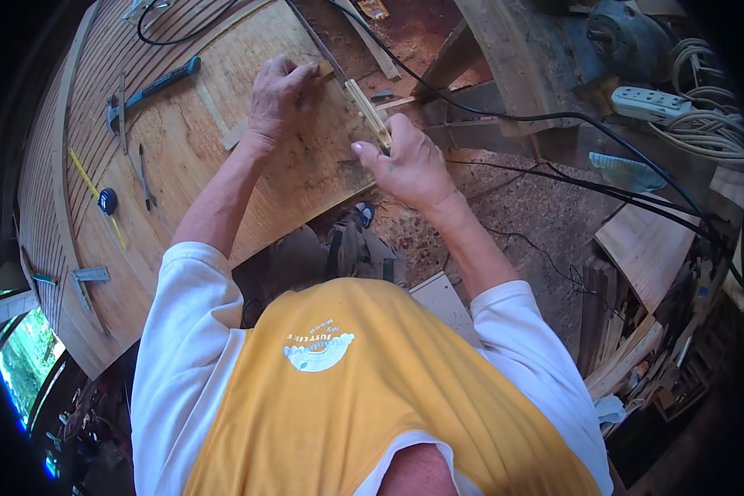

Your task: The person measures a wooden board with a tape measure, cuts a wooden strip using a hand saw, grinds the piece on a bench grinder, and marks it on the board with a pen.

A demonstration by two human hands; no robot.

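My left hand (281,99) is closed near the far edge of the plywood panel (190,174), its fingertips at a small tan piece I cannot make out clearly. My right hand (409,165) grips the lower end of a pale narrow wooden piece (364,107), which lies along the panel's right edge beside a long thin dark strip (314,33). A hammer (161,83), a slender metal tool (145,178) and an extended tape measure (107,201) lie on the wood to the left. A small square (91,274) is farther down.
Cables (579,124) cross the right side near a motor (616,37), a white power strip (649,103) and coiled cord. Boards and offcuts (645,256) crowd the lower right. A littered concrete floor (496,207) shows beside the bench. Slatted wood (58,165) runs along the left.
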